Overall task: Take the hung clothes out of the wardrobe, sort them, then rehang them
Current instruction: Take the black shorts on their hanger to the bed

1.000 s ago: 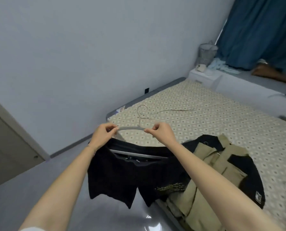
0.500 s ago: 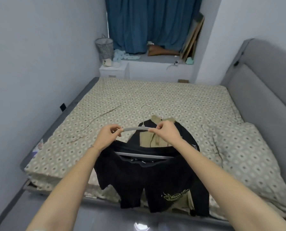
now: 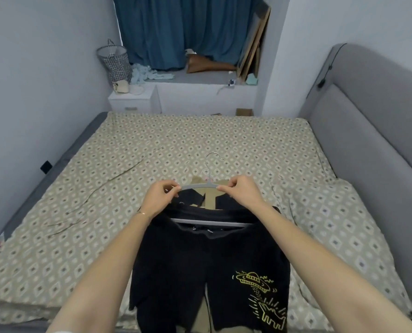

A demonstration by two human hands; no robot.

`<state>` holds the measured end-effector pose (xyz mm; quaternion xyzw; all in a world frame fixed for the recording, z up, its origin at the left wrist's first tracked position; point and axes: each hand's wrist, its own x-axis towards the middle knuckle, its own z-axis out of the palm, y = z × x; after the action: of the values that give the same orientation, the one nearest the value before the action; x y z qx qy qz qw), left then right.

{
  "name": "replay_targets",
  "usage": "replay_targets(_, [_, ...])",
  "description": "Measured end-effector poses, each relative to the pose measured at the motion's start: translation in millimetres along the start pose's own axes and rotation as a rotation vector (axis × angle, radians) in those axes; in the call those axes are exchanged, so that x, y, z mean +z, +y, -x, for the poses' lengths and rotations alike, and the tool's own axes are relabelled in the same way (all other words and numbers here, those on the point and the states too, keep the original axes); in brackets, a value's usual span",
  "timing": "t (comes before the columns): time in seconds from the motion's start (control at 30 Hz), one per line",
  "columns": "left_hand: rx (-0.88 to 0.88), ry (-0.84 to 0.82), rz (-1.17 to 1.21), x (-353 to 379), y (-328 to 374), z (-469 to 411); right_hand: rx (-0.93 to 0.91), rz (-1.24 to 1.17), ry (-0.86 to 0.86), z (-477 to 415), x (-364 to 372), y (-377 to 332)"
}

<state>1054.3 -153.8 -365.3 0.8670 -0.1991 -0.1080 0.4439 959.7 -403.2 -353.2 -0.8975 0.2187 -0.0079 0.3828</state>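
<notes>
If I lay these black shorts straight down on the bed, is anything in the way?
Yes: a khaki and black garment lies on the bedsheet under the hanger. Bare sheet lies to its left.

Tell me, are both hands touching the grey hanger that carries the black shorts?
Touching. The head view shows the left hand and the right hand each pinching one end of the grey hanger, with the black shorts draped below.

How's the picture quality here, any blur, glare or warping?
Head view: wide-angle warping bows the grey headboard and the walls near the edges; the light is soft and even, with no glare or hard shadows; the left hand, right hand and grey hanger look sharp; the waistband lettering on the black shorts is too small to read.
</notes>
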Motion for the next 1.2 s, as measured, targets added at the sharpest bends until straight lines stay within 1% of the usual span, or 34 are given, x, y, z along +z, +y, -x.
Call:
replay_targets(0.17, [-0.088,-0.036,0.006,22.1,-33.7,-47.3,-0.009,0.038,-0.062,-51.7,9.5,16.7])
replay_targets(0.33, [-0.129,-0.077,-0.031,45.7,-60.2,-87.6,0.001,0.066,-0.098,-100.1,32.3,38.2])
replay_targets(0.4, [-0.148,-0.094,-0.045,58.7,-73.3,-102.3,0.029,0.077,-0.116,-118.7,44.2,50.2])
replay_targets(0.57, [-0.195,-0.133,-0.049,97.0,-120.6,-149.3,0.166,0.132,-0.138,-168.7,79.1,82.4])
replay_targets(0.73, [-0.226,-0.179,-0.067,127.8,-167.0,-198.3,0.206,0.147,-0.119,-220.3,117.6,112.0])
replay_targets(0.93, [-0.250,-0.196,-0.123,155.4,-222.6,-232.3,0.268,0.202,-0.122,-262.4,166.4,144.6])
replay_targets(1.07, [-0.263,-0.232,-0.182,167.8,-240.3,-244.6,0.280,0.227,-0.072,-273.3,182.8,152.1])
replay_targets(1.13, [-0.246,-0.225,-0.217,170.9,-244.3,-248.1,0.271,0.229,-0.047,-275.9,186.6,152.7])
replay_targets(1.2, [-0.230,-0.202,-0.251,170.4,-245.6,-246.0,0.256,0.252,-0.057,-273.4,189.7,152.9])
